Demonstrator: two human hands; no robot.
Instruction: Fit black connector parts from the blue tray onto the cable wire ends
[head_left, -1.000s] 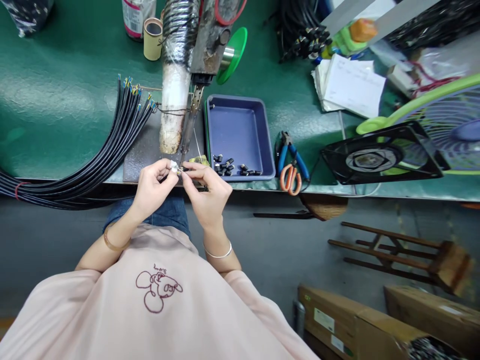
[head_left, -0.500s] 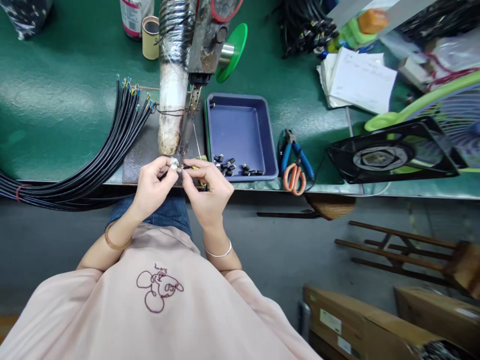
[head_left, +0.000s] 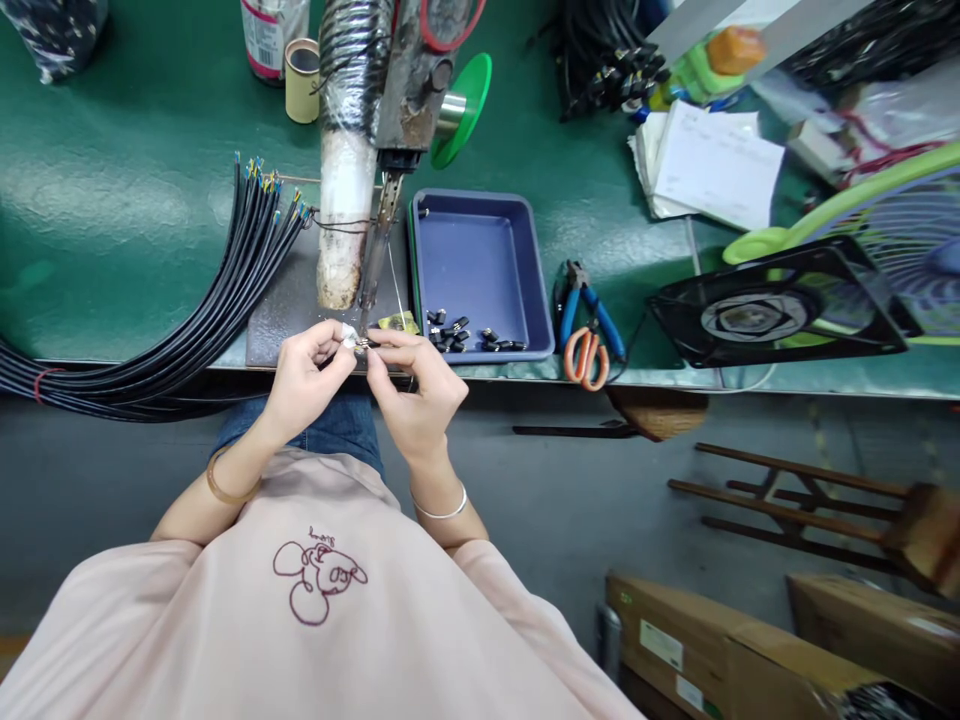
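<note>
My left hand [head_left: 304,378] and my right hand [head_left: 416,390] meet at the bench's front edge, both pinched on a tiny metal part [head_left: 361,343] held between the fingertips. A taped fingertip shows on the left hand. They sit just below the tip of a soldering iron [head_left: 375,255] mounted on a stand. A blue tray [head_left: 480,270] to the right holds several small black connectors [head_left: 469,335]. A bundle of black cables [head_left: 202,310] with stripped coloured ends lies to the left.
Blue-handled pliers [head_left: 589,300] and orange scissors [head_left: 585,358] lie right of the tray. A black fan [head_left: 772,315], papers [head_left: 712,160], a solder spool [head_left: 465,105] and a can [head_left: 302,80] stand on the green bench [head_left: 112,200]. A wooden stool [head_left: 825,505] and cardboard boxes [head_left: 720,650] are on the floor.
Both hands stay pinched together at the iron's tip, with only small finger shifts. The view has swayed slightly.
</note>
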